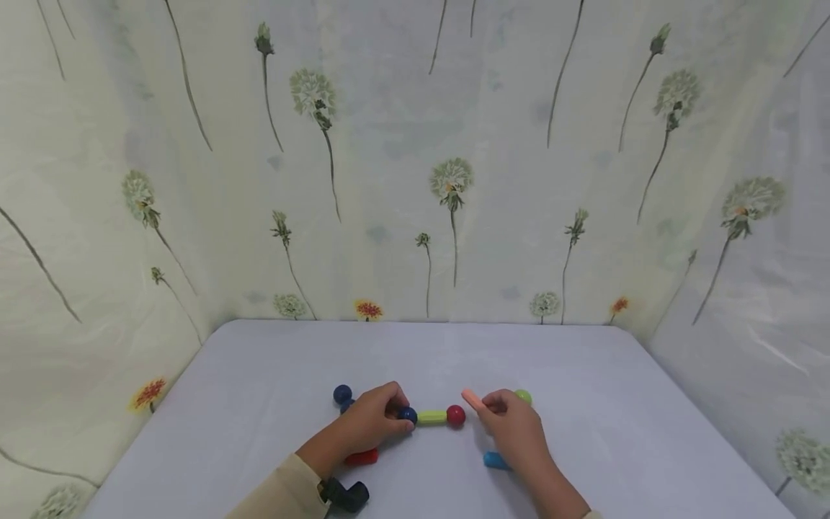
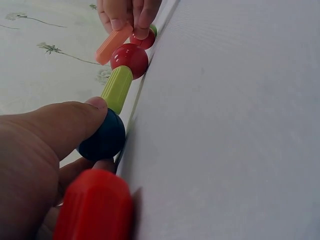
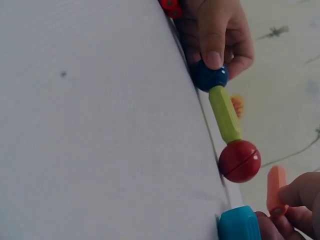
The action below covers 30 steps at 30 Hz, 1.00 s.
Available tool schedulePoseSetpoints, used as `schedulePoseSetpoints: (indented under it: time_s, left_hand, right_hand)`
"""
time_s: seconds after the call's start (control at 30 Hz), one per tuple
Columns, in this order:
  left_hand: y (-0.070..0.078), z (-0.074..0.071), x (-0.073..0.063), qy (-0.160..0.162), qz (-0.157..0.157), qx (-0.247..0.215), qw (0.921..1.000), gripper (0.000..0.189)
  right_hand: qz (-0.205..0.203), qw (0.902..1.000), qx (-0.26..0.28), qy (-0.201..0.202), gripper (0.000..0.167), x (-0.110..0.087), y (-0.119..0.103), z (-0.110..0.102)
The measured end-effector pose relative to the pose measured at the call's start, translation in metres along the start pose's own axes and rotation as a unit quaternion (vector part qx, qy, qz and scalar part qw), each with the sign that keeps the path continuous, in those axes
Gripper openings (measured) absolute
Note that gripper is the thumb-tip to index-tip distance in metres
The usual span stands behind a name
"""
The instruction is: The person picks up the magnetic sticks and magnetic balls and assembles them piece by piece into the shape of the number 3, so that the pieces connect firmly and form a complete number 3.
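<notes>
My left hand (image 1: 371,419) pinches a dark blue ball (image 2: 103,137) between thumb and fingers, low over the table. A yellow-green ribbed stick (image 1: 431,417) joins that ball to a glossy red ball (image 1: 456,416), forming a short bar that points toward the other hand. Between the thumb and fingers of my right hand (image 1: 515,430) is a short orange stick (image 1: 473,399), tilted, its free end up and apart from the red ball. A second red ball (image 2: 142,40) shows just under the right hand in the left wrist view, mostly hidden in the head view.
On the white table (image 1: 415,353), a green ball (image 1: 524,396) lies beyond the right hand and a light blue stick (image 1: 496,460) before it. Another dark blue ball (image 1: 342,393) sits behind the left hand. A red stick (image 1: 362,458) lies near the left wrist. Patterned cloth (image 1: 389,144) hangs behind.
</notes>
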<state>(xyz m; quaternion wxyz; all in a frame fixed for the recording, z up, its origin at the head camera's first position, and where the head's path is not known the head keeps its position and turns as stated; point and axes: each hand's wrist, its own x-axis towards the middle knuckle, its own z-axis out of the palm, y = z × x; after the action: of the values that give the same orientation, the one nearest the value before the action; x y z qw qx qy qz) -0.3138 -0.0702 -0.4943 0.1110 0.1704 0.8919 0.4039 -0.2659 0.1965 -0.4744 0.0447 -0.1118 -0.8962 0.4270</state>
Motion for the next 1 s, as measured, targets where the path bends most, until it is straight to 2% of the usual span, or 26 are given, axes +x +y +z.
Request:
schedulePoseSetpoints:
  time_s: [0.3,0.5,0.67,0.83,1.0]
  left_hand:
    - [0.000,-0.001,0.000,0.003,0.004,-0.002,1.0000,0.030]
    - [-0.001,0.001,0.001,0.001,0.007,0.001,1.0000,0.030]
    - [0.001,0.001,0.002,0.004,0.014,0.004,0.9999,0.030]
    - [0.001,0.000,0.001,0.005,0.015,0.001,0.9999,0.030]
    - [-0.002,0.001,0.001,0.005,0.023,-0.001,0.9997,0.028]
  right_hand:
    - [0.031,0.9987,0.040,0.002,0.025,0.011,-0.009,0.014]
    - [0.043,0.9981,0.041,0.015,0.024,0.015,-0.016,0.025]
    - [0.040,0.9966,0.067,0.026,0.023,0.015,-0.022,0.031]
    - [0.059,0.9917,0.111,0.030,0.021,0.012,-0.029,0.036]
    - [0.077,0.9896,0.117,0.033,0.022,0.011,-0.031,0.043]
